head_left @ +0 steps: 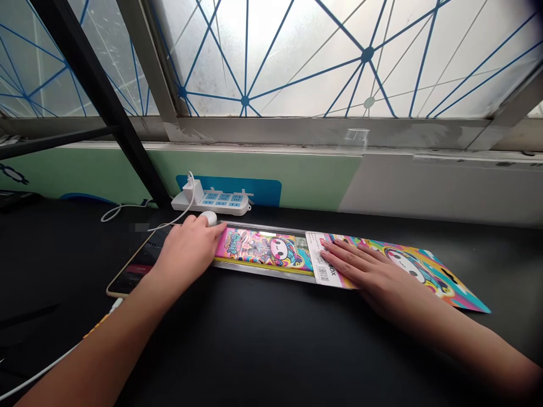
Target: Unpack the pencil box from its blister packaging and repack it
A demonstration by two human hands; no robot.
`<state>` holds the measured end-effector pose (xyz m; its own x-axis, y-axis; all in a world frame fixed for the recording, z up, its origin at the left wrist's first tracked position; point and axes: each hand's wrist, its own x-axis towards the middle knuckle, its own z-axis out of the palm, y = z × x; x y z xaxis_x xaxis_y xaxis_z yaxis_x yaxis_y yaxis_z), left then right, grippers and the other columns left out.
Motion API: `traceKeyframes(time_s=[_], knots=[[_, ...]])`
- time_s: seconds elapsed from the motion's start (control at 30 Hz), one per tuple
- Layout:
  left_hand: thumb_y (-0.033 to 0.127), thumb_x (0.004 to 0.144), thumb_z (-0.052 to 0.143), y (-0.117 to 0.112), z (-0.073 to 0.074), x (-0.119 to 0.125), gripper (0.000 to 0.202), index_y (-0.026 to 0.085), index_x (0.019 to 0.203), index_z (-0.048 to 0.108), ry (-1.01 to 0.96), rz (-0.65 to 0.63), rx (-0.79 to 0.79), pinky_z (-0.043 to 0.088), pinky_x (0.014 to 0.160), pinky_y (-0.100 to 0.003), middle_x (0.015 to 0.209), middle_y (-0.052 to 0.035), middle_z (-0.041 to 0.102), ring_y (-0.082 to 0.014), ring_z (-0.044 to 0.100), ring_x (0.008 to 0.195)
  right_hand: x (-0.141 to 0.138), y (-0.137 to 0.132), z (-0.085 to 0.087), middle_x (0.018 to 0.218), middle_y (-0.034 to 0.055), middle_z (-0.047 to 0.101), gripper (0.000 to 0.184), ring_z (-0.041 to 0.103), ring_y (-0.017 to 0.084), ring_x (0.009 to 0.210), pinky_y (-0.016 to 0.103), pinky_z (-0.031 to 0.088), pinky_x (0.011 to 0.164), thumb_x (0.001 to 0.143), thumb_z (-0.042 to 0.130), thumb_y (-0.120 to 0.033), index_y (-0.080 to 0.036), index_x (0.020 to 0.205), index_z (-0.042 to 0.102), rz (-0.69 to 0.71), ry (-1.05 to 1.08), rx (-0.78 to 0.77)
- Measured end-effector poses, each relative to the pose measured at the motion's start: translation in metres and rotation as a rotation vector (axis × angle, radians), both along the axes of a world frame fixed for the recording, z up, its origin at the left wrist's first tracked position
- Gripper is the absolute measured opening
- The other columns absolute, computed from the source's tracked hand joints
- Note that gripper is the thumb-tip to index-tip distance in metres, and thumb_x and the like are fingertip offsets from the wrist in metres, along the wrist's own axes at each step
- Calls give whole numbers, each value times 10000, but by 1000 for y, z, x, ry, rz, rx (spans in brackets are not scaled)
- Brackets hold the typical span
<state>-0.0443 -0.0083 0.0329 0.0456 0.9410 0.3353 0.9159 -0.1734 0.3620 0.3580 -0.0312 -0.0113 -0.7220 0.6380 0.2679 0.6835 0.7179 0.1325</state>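
A long, slim, cartoon-printed box (271, 250) lies in clear plastic packaging on the black table. A colourful card (428, 271) with a white barcode label (324, 263) covers or extends from its right part. My left hand (189, 246) is at the left end of the packaged box, its fingers curled and one digit touching the pink end. Parts of those fingers are hidden behind the hand. Flat on the card and label rests my right hand (373, 271), fingers stretched out. A white rounded object (208, 218) shows just behind my left hand.
A phone (136, 265) with a white cable lies beneath and left of my left forearm. Behind stands a white power strip (212, 202) with a plugged-in charger (193, 192). A black slanted post (102, 96) rises at the left, before the window.
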Motion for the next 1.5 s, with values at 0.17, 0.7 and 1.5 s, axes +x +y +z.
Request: traceKeyframes(time_s=[0.17, 0.7, 1.5], knots=[[438, 1023, 518, -15, -8, 40, 506, 278, 1502, 551, 96, -383, 11, 282, 1220, -533, 1589, -134, 477, -362, 381, 1494, -1, -3, -1, 1643, 53, 393, 789, 423, 321, 1476, 580, 487, 1100, 988, 404, -64, -364, 1659, 116, -11, -27, 40], [747, 975, 408, -12, -7, 40, 726, 403, 1609, 328, 280, -530, -274, 174, 1250, -636, 1716, -4, 235, -342, 187, 1590, 24, 7, 20, 1596, 19, 469, 774, 481, 284, 1439, 542, 489, 1095, 980, 362, -75, -365, 1660, 133, 66, -102, 93], [499, 847, 764, -3, 10, 48, 834, 329, 1583, 411, 82, -571, -458, 83, 1231, -708, 1709, -59, 219, -390, 100, 1593, -150, -116, -7, 1211, -16, 788, 353, 696, 225, 1123, 358, 524, 902, 1048, 408, -224, -216, 1167, 740, 217, 135, 420]])
